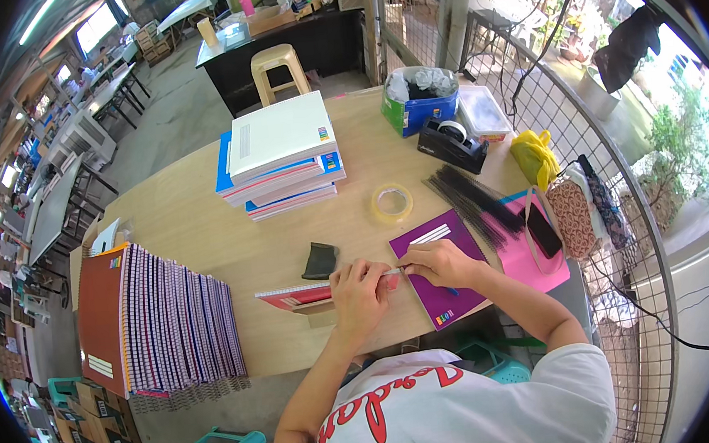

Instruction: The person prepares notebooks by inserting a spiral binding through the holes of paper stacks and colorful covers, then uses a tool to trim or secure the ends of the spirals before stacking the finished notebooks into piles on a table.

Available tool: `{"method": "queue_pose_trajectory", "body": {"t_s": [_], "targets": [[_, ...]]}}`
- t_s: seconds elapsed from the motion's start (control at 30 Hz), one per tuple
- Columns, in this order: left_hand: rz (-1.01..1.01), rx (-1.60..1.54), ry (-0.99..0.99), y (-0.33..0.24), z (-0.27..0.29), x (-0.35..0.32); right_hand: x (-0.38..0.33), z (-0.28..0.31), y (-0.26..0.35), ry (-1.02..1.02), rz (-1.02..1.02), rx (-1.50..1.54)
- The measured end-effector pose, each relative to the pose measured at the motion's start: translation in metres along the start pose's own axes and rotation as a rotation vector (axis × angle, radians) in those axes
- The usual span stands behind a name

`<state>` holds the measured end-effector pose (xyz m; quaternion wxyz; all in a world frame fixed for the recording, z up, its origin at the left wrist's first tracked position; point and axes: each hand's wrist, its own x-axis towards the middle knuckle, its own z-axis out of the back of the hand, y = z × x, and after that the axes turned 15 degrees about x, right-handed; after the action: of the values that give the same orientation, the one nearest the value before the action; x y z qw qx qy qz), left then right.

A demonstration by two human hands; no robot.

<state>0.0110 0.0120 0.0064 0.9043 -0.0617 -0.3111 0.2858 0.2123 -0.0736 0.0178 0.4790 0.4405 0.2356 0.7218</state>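
My left hand (359, 294) is closed on a red-covered notebook (294, 297), which stands on edge at the front of the table. At the notebook's right end, the fingertips of my right hand (439, 265) are pinched together. Whatever they pinch is too small to make out. Under my right hand lies a purple notebook (441, 310), with a blue pen-like thing partly showing beneath the wrist. A small dark green-black piece (320, 260) rests just beyond my left hand. Farther back is a roll of clear yellowish tape (391, 203).
A long row of spiral notebooks (181, 318) stands at the left. Behind sits a stack of white and blue notebooks (282, 144). To the right are black binding coils (474, 204), a phone (542, 233) on a pink folder, a tape dispenser (453, 145) and a box (419, 112).
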Motion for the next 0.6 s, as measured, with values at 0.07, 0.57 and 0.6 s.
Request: {"method": "queue_pose_trajectory", "body": {"t_s": [0.07,0.57,0.6], "targets": [[0.000,0.011,0.011,0.001,0.000,0.001,-0.001,0.000,0.000,0.022,-0.088,-0.070],[0.007,-0.028,0.024,0.001,0.002,0.000,0.010,-0.010,0.016,-0.014,-0.153,-0.169],[0.011,-0.036,0.021,0.001,0.002,0.000,0.012,-0.011,0.019,-0.012,-0.154,-0.170]]}}
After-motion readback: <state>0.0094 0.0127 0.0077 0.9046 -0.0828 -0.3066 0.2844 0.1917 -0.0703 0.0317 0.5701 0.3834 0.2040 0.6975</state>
